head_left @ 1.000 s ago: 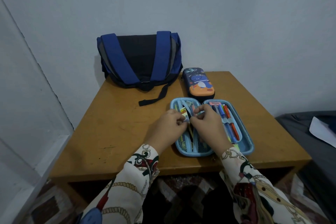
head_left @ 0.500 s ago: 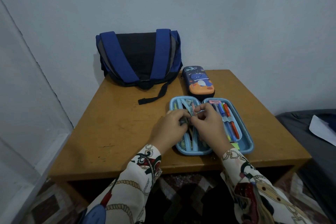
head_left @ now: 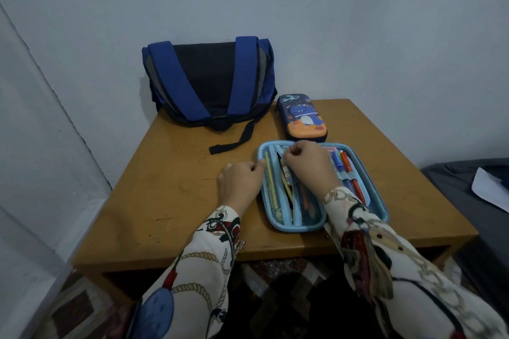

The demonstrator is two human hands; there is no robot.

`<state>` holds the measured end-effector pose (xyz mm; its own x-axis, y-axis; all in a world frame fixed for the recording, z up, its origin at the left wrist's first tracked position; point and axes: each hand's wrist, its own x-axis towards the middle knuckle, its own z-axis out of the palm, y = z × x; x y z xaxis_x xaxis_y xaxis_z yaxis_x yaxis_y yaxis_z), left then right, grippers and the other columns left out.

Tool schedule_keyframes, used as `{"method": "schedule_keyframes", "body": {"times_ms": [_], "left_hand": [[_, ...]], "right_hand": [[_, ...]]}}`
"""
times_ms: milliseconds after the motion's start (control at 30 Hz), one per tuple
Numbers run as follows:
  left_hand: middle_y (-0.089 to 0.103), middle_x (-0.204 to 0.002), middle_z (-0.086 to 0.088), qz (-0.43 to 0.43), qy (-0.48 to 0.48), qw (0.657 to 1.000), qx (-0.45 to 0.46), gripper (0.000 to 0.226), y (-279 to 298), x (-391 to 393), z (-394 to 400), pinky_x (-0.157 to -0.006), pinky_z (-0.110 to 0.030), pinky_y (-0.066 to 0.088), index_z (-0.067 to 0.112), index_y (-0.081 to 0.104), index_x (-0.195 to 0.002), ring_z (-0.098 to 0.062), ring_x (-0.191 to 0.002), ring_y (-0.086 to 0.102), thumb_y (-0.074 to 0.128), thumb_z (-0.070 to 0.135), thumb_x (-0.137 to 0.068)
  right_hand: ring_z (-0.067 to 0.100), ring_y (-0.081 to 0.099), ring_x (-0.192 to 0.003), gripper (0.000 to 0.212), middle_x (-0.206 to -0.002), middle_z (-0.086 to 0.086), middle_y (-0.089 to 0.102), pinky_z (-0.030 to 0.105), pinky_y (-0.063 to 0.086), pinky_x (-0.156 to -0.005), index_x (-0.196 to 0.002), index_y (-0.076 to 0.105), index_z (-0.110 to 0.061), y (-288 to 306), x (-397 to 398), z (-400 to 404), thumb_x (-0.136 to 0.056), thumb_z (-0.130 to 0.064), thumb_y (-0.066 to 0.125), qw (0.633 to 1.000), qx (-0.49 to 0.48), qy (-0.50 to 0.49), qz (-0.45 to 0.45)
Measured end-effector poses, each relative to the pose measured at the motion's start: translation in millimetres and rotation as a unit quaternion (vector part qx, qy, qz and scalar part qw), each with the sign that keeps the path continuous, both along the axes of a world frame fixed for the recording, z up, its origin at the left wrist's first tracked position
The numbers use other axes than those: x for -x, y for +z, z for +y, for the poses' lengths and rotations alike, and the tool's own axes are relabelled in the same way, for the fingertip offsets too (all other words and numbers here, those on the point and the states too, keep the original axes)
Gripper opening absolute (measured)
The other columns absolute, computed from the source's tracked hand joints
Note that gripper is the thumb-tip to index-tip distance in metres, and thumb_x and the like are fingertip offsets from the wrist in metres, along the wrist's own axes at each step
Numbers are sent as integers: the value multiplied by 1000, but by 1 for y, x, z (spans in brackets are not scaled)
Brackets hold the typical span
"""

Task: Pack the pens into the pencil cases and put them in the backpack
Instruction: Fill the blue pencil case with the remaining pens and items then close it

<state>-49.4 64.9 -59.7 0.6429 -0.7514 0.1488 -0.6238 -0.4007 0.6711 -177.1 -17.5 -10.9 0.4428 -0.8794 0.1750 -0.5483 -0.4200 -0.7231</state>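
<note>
Curled fingers of the right hand (head_left: 305,162) sit over the far end of the open pencil case (head_left: 275,217); whether they pinch anything cannot be told. Left hand (head_left: 239,184), loosely curled, rests just beside the case's left rim, seemingly empty. Pens (head_left: 343,166) lie lengthwise inside, pointing toward the backpack (head_left: 209,85) beyond the case; the right hand is nearer.

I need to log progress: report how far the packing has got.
Done: pens sit under the elastic loops of the open light-blue pencil case; the dinosaur case lies shut. In hand: the right hand works at the mesh pocket, the left hand beside the case's edge. Left: closing it and loading both into the backpack.
</note>
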Motion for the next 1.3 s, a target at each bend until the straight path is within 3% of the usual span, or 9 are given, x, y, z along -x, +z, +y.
{"method": "schedule_keyframes", "body": {"times_ms": [67, 200, 300, 500, 800, 900, 1033, 1300], "left_hand": [[65, -73, -4, -16, -9, 1000, -26, 57, -3, -1, -2, -109, -44, 32, 25, 49, -57, -35, -105, 59, 30, 63, -95], [65, -81, -2, -28, -24, 999, -20, 49, -1, -1, 2, -107, -42, 29, 25, 52, -66, -33, -111, 53, 32, 56, -98], [65, -90, 0, -24, -31, 999, -19, 43, 1, 2, 4, -107, -47, 31, 27, 60, -77, -33, -121, 47, 33, 54, -98], [58, -77, 3, -29, -32, 999, 10, 44, -5, -2, 2, -105, -46, 33, 26, 55, -69, -33, -110, 53, 34, 52, -98], [51, -59, 6, -36, -23, 999, 18, 48, -6, -1, -1, -112, -42, 25, 21, 48, -59, -32, -95, 59, 37, 47, -98], [53, -58, 4, -46, -23, 998, 19, 48, -5, 0, 0, -110, -41, 27, 20, 47, -58, -29, -88, 58, 38, 45, -98], [55, -61, 2, -57, -22, 998, 21, 48, -5, -1, -1, -106, -41, 31, 21, 48, -59, -29, -84, 58, 37, 46, -98], [53, -64, 1, -55, -27, 998, 11, 44, 1, 3, 3, -95, -41, 35, 20, 48, -62, -25, -89, 51, 38, 42, -98]], "right_hand": [[19, 60, -73, 18, -78, 6, 66, 27, 44, -65, -85, 67, -6, -1, -14, -8, -94, -17, 57, 1000, 10, 5, 22], [30, 65, -83, 20, -87, 16, 69, 34, 52, -72, -90, 70, 1, -3, -32, -21, -92, -15, 58, 997, 41, -12, 67], [32, 63, -81, 20, -80, 14, 64, 33, 49, -68, -81, 63, 1, 2, -38, -25, -90, -17, 60, 994, 29, -19, 102], [26, 53, -72, 32, -67, 3, 47, 30, 37, -61, -67, 41, -12, 8, -42, -21, -92, -20, 60, 989, 14, -14, 146], [26, 55, -72, 32, -68, 4, 50, 30, 40, -62, -67, 44, -12, 15, -37, -14, -91, -28, 60, 981, 11, 0, 196], [23, 53, -72, 30, -69, 2, 49, 29, 37, -57, -69, 44, -13, 19, -30, -9, -90, -27, 61, 977, 4, 5, 211], [16, 41, -57, 34, -64, 0, 41, 27, 30, -51, -65, 39, -15, 22, -21, -2, -89, -26, 60, 976, 1, 13, 219], [15, 50, -62, 27, -69, 0, 55, 31, 43, -61, -71, 46, -15, 27, -3, 16, -90, -30, 59, 964, -5, 35, 263]]}}
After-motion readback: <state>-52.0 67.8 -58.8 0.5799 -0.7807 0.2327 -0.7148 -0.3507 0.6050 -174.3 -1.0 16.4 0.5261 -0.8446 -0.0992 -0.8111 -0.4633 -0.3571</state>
